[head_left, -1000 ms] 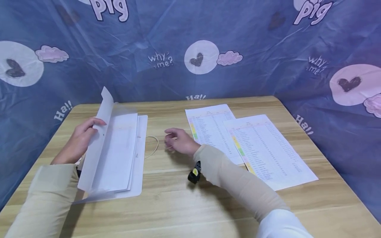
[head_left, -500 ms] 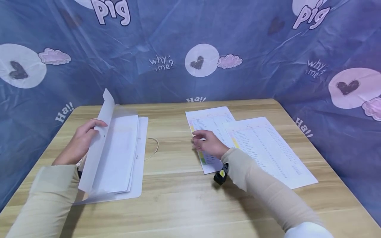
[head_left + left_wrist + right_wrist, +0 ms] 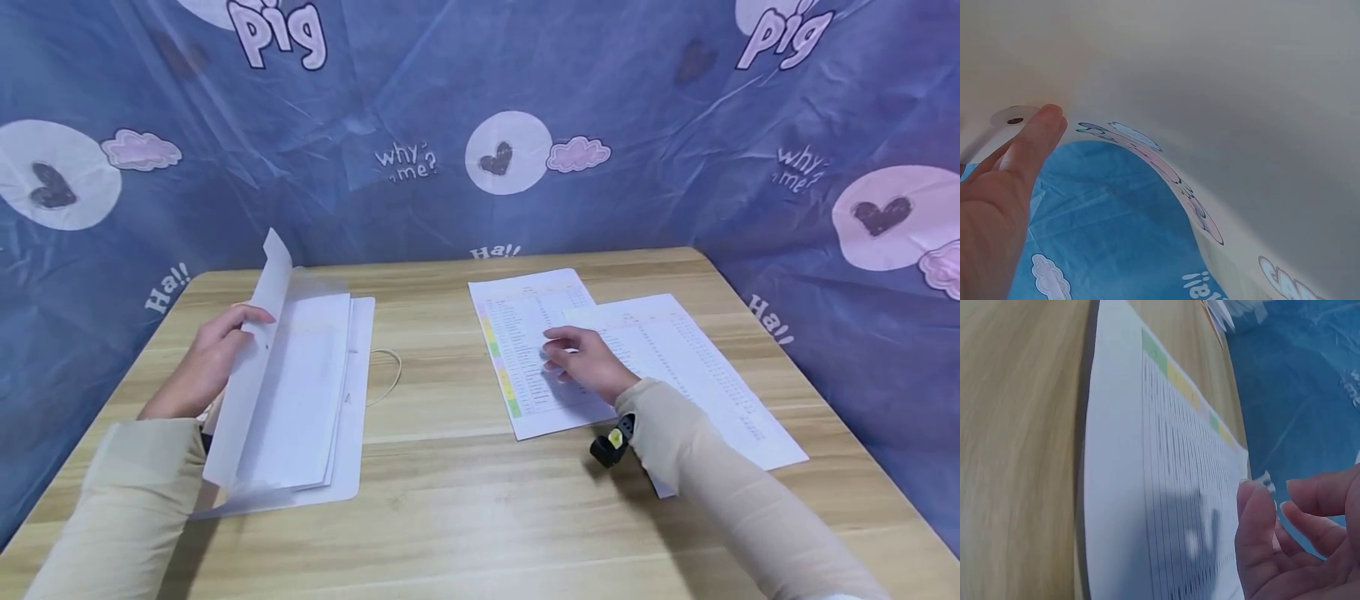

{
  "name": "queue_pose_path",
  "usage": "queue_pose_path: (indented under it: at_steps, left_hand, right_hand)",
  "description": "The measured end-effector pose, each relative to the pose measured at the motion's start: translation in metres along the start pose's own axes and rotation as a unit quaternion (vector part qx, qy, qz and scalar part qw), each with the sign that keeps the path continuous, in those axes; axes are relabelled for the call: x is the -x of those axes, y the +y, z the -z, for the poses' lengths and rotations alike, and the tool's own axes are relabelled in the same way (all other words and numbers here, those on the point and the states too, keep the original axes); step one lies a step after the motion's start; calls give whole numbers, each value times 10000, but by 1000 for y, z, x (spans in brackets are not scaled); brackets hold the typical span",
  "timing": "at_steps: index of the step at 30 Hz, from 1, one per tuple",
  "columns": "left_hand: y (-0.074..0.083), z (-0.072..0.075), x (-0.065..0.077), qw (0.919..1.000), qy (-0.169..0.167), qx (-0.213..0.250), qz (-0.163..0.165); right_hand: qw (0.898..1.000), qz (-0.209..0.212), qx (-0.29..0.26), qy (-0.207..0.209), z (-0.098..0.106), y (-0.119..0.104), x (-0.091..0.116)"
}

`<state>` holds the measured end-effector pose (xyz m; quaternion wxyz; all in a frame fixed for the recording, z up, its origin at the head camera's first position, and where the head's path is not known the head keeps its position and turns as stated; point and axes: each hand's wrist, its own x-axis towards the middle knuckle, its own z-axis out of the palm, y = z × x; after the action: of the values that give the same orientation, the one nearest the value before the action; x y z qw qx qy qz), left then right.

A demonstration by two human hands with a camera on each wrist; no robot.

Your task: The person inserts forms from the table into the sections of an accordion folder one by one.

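In the head view my left hand [image 3: 206, 362] grips the raised white cover of a file folder [image 3: 362, 417] on the left side of the table. The left wrist view shows the curved cover [image 3: 1222, 106] with cartoon print along it and a round eyelet [image 3: 1015, 119] close to the fingers. White sheets [image 3: 303, 392] lie inside the folder. My right hand [image 3: 588, 360], its fingers loosely bent and holding nothing, is over two printed sheets. The left sheet [image 3: 517, 317] has a coloured strip down its side; the right sheet [image 3: 697, 375] overlaps it.
A thin cord loop [image 3: 396, 379] sticks out from the folder's right edge onto the wooden table [image 3: 450, 500]. A blue printed cloth [image 3: 420, 75] stands behind the table and along its sides. A black strap with a yellow mark [image 3: 611, 442] hangs at my right wrist.
My right hand has moved right, from beside the cord loop to over the printed sheets. My left hand keeps holding the folder cover in about the same place.
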<state>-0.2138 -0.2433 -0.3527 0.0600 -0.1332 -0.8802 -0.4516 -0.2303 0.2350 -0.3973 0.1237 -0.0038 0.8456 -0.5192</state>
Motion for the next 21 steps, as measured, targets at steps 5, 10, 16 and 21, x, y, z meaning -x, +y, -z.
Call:
queue_pose_path:
  at_steps: [5, 10, 16, 21]
  left_hand:
    - [0, -2, 0, 9999, 18, -88, 63]
    - [0, -2, -1, 9999, 3, -85, 71]
    - [0, -2, -2, 9999, -16, -107, 116]
    - [0, -2, -2, 9998, -25, -144, 148]
  right_hand:
    - [9998, 38, 110, 173, 13, 10, 5]
    - [9994, -9, 223, 253, 24, 19, 12]
    - [9988, -79, 304, 389, 39, 29, 21]
    - [9981, -113, 349, 488, 53, 37, 30]
